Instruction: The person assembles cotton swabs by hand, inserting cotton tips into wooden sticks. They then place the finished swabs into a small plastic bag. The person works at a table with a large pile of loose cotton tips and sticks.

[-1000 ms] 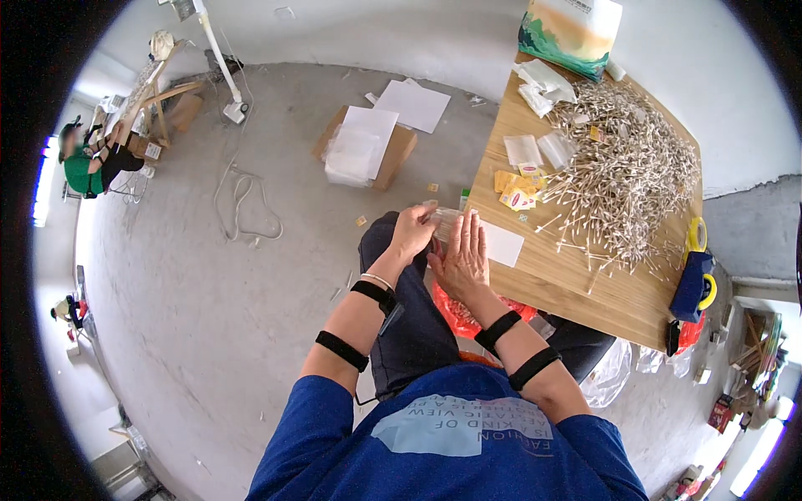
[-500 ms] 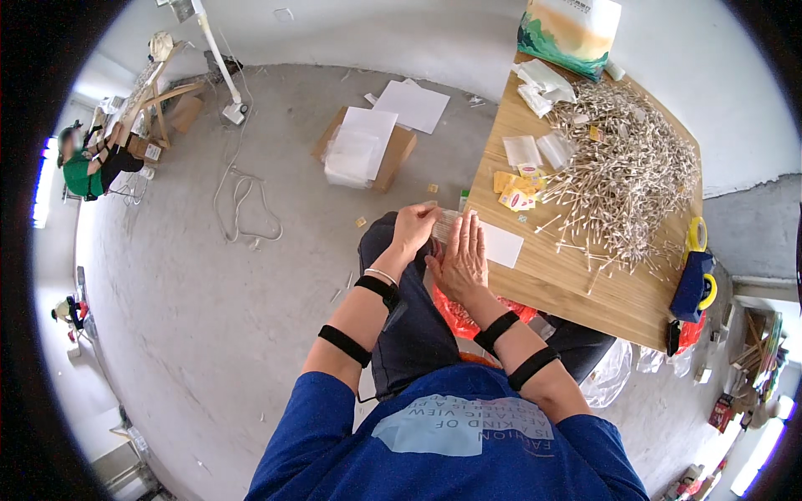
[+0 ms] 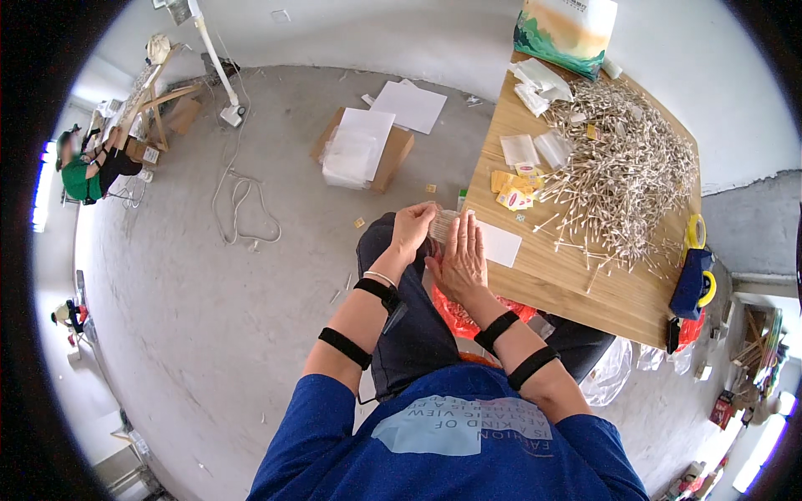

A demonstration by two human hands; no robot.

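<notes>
At the table's near left edge lies a small clear bag (image 3: 442, 224) that looks filled with a row of cotton swabs. My left hand (image 3: 411, 230) pinches its left end between thumb and fingers. My right hand (image 3: 461, 262) is flat, fingers stretched out, pressing over the bag's right part and hiding some of it. A white card (image 3: 500, 245) sticks out to the right from beneath those fingers. Farther back on the wooden table (image 3: 535, 271) spreads a big heap of loose cotton swabs (image 3: 622, 171). Yellow printed cards (image 3: 511, 188) and empty clear bags (image 3: 520, 151) lie left of the heap.
A blue tape dispenser (image 3: 692, 284) with yellow tape stands at the table's right edge. A printed pouch (image 3: 565, 35) is at the back. On the floor are a cardboard box (image 3: 393, 159) under white sheets and a loose cable (image 3: 242, 200). A person in green (image 3: 81, 177) sits far left.
My hands have barely moved; slightly more of the bag shows between them. The whole view has shifted a little.
</notes>
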